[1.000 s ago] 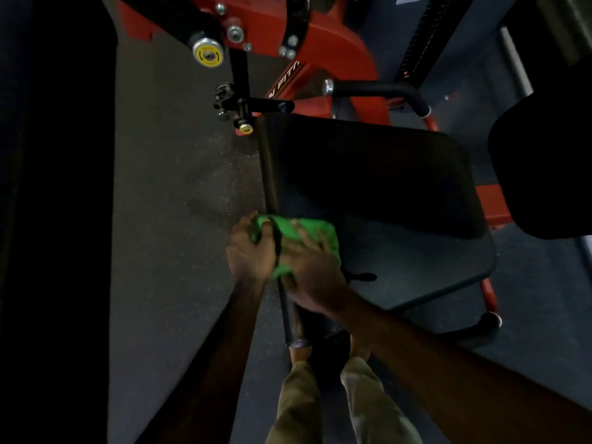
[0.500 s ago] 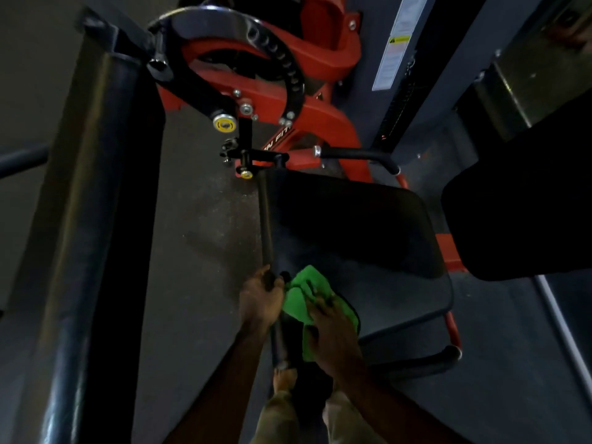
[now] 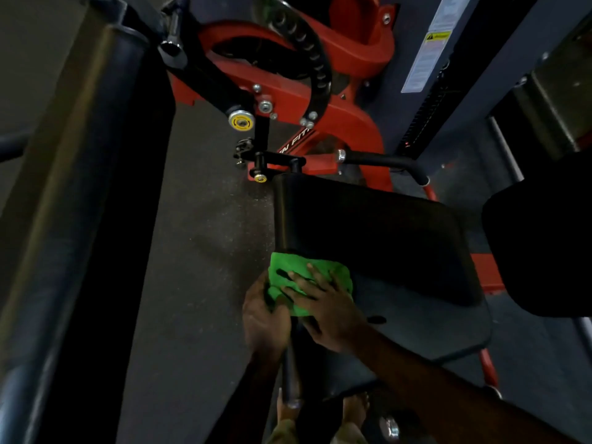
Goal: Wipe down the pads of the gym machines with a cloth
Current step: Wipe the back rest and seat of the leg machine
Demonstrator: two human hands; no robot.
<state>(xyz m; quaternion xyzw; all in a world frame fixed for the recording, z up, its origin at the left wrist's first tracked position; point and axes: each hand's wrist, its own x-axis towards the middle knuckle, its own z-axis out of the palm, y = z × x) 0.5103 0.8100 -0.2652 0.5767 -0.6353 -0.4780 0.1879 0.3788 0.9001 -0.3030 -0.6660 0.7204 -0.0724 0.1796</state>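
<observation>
My right hand (image 3: 323,302) presses the green cloth (image 3: 301,277) flat at the seat pad (image 3: 400,251)'s near-left edge; my left hand (image 3: 262,318) grips its corner. Most padding looks unwiped.

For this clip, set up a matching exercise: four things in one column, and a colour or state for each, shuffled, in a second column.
Things:
1. cloth
2. seat pad
3. machine frame
4. right hand

States:
A. red
B. black, partly under the cloth
C. green, crumpled at the pad's left edge
D. fingers spread flat, pressing the cloth

Pairs: 1-C, 2-B, 3-A, 4-D
</observation>
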